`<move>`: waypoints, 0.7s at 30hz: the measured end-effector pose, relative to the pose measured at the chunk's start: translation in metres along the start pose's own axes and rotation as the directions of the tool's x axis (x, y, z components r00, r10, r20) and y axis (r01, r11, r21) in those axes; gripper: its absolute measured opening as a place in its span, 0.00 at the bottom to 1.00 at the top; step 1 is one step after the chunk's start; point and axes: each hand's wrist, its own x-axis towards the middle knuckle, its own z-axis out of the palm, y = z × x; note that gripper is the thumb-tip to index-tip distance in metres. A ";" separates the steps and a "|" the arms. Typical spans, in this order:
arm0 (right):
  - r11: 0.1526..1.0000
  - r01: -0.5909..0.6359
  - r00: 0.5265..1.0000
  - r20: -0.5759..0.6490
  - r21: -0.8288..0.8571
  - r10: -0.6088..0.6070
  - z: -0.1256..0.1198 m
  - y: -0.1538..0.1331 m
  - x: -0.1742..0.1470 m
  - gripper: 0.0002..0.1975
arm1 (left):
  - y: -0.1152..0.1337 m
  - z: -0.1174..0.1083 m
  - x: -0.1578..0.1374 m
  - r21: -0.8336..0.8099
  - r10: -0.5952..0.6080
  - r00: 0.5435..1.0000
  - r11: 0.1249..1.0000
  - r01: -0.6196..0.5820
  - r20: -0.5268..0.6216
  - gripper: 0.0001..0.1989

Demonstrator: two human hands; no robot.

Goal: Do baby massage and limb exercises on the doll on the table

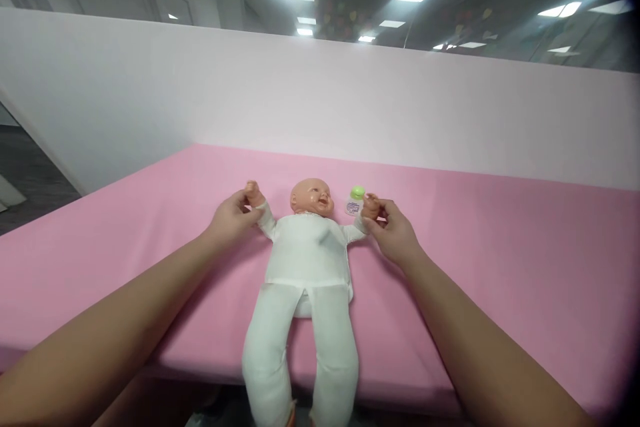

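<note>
Grip of the left hand (233,217) is grasping one small hand (254,193) of the doll (307,250) near its cuff, with the thumb on the near side, and the right hand (397,233) is grasping the other small hand (371,207) between thumb and fingers. The doll is lying on its back between the two grips, on the pink-covered bench (500,267); its head (305,197) is resting between the grips and a little beyond them, while its legs (333,360) are reaching toward the person, over the near edge. Just beside the right grip, on its inner side, a jar with a green lid (355,201) is standing; whether it is touching the doll's hand, I cannot tell.

I am judging that the step in hand is spreading or moving the doll's arms. For me, the next move is calling for gentle, even guiding by both grips, without pushing the jar
</note>
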 end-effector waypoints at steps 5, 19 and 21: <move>0.972 -0.212 0.962 -0.155 0.103 0.226 -0.018 0.045 0.018 0.33 | -0.018 -0.017 0.025 -0.152 -0.262 0.961 0.957 0.246 -0.094 0.16; 0.982 -0.188 0.976 -0.104 0.022 0.189 -0.002 0.037 0.013 0.37 | -0.014 -0.014 0.017 -0.061 -0.076 0.997 0.995 0.076 0.008 0.20; 0.984 -0.062 0.997 -0.041 0.165 0.069 0.006 0.017 0.005 0.37 | -0.007 -0.007 0.006 -0.020 0.067 0.997 0.998 -0.066 0.049 0.21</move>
